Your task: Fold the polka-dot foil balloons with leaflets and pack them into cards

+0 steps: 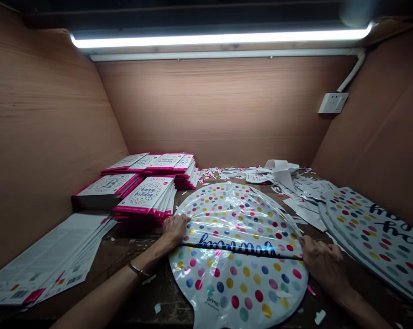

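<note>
Head view: so there's this flat foil balloon [239, 224] lying front and center on the dark, scuffed surface [172, 306], and it's a pretty cheerful looking thing. Roundish, whitish and super shiny, covered in polka dots in pink, red, yellow, navy, teal and some paler shades, with a neck sticking out toward the near edge. A dark crease runs straight across the middle, and the shiny blue script just above it gets cut off by that line, so I can't really read it. Small "prima" lettering sits low on the nearer half, and the light leaves bright wrinkly streaks all over the film. Both hands are pinched onto the rim around the ends of the crease: left hand [175, 230] on one side, right hand [322, 260] on the other, fingers curled in. More dotted balloons [381, 242] lie flat past the right hand, with white paper scraps [283, 173] behind. Beyond the left hand are piles of pink-edged "happy birthday" packets [146, 194], plus fanned-out printed sheets [52, 253] nearer the wall.
</note>
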A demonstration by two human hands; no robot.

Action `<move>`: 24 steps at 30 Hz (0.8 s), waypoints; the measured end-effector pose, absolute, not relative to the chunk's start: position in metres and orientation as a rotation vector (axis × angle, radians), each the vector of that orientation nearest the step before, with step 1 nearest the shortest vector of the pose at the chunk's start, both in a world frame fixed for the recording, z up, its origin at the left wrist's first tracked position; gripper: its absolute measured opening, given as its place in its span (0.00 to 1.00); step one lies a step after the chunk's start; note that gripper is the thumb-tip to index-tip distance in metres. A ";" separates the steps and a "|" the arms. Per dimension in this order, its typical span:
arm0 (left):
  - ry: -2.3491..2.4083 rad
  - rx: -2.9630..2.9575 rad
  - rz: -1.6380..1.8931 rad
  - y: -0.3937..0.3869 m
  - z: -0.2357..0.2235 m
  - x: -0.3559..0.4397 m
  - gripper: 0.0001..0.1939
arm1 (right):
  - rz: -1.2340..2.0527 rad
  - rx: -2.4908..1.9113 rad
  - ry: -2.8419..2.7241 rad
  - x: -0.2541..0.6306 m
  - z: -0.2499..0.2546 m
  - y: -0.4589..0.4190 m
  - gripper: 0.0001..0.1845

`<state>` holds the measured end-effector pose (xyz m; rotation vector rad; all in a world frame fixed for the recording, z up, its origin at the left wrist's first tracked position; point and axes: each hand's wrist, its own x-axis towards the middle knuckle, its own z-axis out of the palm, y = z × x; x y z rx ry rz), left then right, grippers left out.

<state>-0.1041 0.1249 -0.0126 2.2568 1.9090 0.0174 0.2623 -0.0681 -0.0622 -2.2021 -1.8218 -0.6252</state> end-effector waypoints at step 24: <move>1.328 3.042 -0.183 0.069 -0.005 -0.101 0.14 | -0.706 -1.792 -2.252 0.257 -0.053 -0.062 0.18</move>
